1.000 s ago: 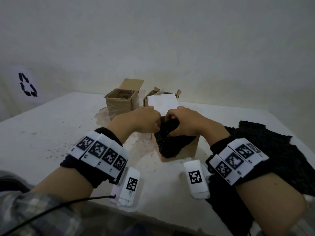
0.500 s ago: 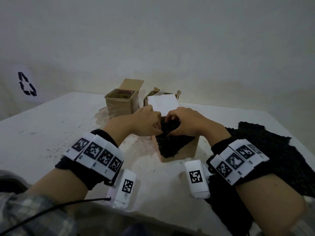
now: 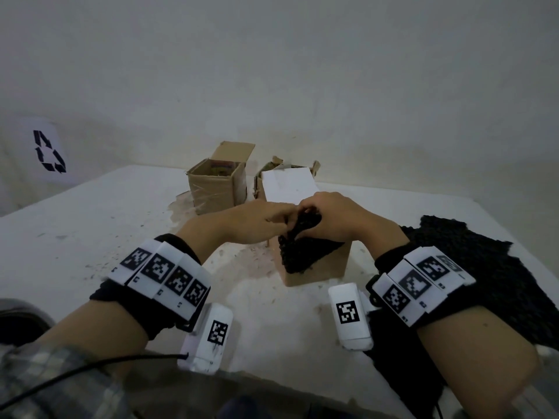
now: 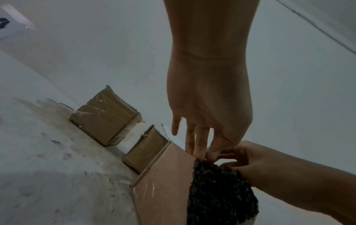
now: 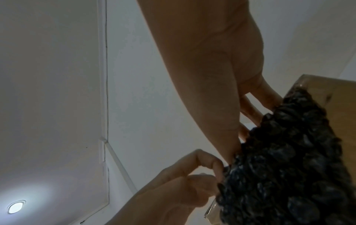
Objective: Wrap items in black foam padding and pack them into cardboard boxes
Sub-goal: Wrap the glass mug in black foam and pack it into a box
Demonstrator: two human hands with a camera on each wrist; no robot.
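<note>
A small cardboard box stands mid-table with black foam padding draped out of its top and down its front. Both hands meet at the box's top edge. My left hand reaches in from the left and pinches the foam's upper edge between thumb and forefinger, the other fingers held fairly straight. My right hand comes from the right with fingers curled into the bunched foam. The wrist views show the foam hanging over the box wall. What is inside the box is hidden.
Behind stand an open cardboard box with something colourful inside and a torn box with a white slab leaning on it. A large black foam sheet lies at the right. The table's near edge is just under my wrists.
My left hand has uncurled and reached right onto the foam's top edge. A tuft of foam now stands up between the two hands.
</note>
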